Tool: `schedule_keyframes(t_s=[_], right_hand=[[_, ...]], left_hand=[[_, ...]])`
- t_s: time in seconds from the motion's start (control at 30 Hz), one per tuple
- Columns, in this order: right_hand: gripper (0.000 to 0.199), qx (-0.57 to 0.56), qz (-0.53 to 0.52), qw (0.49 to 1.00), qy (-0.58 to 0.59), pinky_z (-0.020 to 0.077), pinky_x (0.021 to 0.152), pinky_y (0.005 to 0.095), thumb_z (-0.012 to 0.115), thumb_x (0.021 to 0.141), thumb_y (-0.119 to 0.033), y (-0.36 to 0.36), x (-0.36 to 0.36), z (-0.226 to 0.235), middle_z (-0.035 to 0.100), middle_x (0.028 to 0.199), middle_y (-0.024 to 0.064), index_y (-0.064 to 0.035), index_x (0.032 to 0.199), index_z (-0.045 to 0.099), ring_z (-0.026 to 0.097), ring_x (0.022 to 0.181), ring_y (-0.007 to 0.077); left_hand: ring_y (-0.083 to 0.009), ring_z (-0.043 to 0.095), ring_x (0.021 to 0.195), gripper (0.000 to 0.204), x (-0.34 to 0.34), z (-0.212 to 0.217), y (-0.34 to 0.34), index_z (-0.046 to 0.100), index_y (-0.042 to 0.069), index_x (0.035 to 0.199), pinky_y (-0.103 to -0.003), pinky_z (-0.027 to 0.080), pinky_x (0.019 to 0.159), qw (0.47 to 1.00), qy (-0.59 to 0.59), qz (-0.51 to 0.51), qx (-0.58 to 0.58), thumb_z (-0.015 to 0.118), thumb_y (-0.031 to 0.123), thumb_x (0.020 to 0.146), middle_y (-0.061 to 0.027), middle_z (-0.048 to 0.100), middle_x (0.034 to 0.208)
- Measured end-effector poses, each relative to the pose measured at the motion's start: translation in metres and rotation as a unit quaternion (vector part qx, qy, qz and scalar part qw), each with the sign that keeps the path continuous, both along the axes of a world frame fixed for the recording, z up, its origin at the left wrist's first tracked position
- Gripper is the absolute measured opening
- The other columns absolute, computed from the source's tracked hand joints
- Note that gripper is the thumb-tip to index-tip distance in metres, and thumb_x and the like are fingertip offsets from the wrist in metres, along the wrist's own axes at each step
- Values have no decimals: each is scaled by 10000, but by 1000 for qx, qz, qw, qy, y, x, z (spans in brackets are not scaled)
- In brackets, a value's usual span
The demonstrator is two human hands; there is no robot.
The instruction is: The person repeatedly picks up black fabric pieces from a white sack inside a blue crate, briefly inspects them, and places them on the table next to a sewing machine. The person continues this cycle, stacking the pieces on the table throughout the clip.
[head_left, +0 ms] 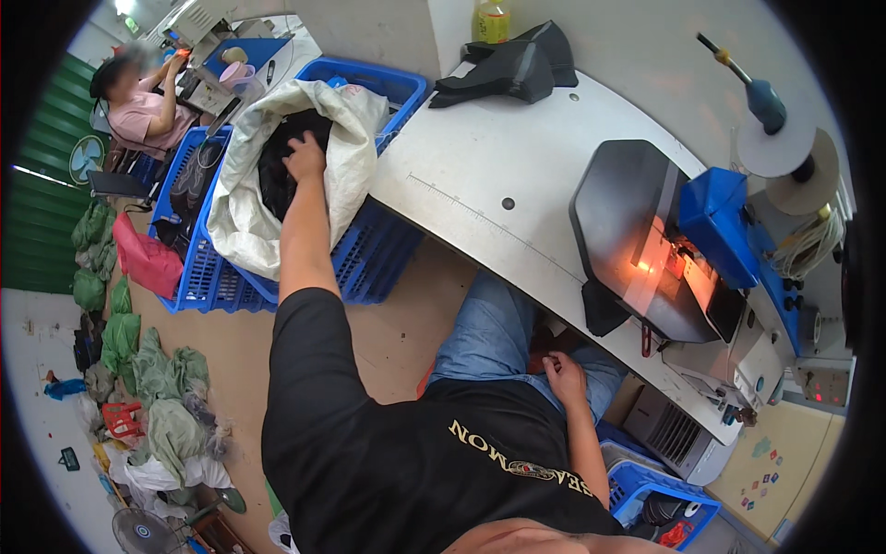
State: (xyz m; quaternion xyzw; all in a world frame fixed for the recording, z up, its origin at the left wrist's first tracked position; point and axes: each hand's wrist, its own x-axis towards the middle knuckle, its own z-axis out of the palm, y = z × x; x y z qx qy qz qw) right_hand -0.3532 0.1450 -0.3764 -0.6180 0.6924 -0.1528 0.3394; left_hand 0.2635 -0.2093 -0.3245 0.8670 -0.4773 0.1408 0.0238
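Observation:
My left arm stretches out to a white woven sack (pixel 242 226) standing in a blue plastic crate. Inside its rolled-down mouth lie black pieces (pixel 277 171), soft-looking, their exact kind unclear. On top of them rests my left hand (pixel 305 157), fingers apart and touching the black material. My right hand (pixel 565 379) lies on my thigh near the table edge, its fingers curled in with nothing visible in them. To the right, a sewing machine with a blue head (pixel 715 226) has a lit needle area. A dark, flat, angular panel (pixel 614 198) lies beside it on the white table (pixel 461 185).
Black shaped pieces (pixel 517 69) lie at the table's far end, near a yellow-labelled bottle (pixel 492 20). Blue crates (pixel 369 249) stand left of the table. A co-worker (pixel 143 106) sits at another machine. Bags (pixel 171 406) pile along the left wall. A crate (pixel 660 499) stands lower right.

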Motion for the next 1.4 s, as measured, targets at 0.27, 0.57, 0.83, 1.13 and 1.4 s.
schedule_keyframes(t_s=[0.27, 0.57, 0.83, 1.13, 1.4], right_hand=[[295, 10, -7, 1000, -13, 526, 687, 397, 658, 850, -317, -1, -4, -9, 698, 814, 111, -78, 1022, 674, 677, 761, 289], [310, -1, 12, 1000, -19, 528, 696, 403, 644, 858, -335, 3, -8, -7, 703, 837, 107, -75, 1024, 673, 680, 771, 283], [296, -25, -21, 997, -64, 531, 686, 399, 654, 853, -312, 8, -12, -6, 702, 842, 110, -70, 1021, 670, 679, 755, 279], [313, -15, -45, 995, -92, 529, 680, 380, 652, 856, -302, 7, -15, 3, 691, 821, 95, -53, 1046, 666, 669, 724, 259], [343, 8, -63, 992, -110, 535, 697, 380, 648, 860, -316, 5, -24, -5, 699, 839, 107, -50, 1078, 661, 682, 764, 268]], left_hand=[[-364, 567, 1069, 569, -18, 139, 53, 428, 6, 1230, -412, 445, 937, 841, 215, -94, -488, 675, 121, 730, -222, 533, 1186], [-350, 529, 1124, 642, -131, 231, 106, 450, -22, 1258, -419, 413, 982, 732, -10, -404, -548, 785, 157, 740, -201, 539, 1194], [-392, 526, 1099, 545, -245, 249, 2, 577, 116, 1226, -433, 449, 938, 694, -9, -501, -517, 673, 52, 693, -185, 540, 1196], [-376, 576, 1085, 512, -333, 282, -125, 558, 137, 1281, -429, 512, 879, 702, -152, -520, -463, 564, 52, 776, -212, 523, 1265], [-342, 527, 1174, 616, -390, 231, -218, 520, 272, 1321, -481, 440, 969, 761, -66, -512, -392, 608, 78, 743, -127, 476, 1350]])
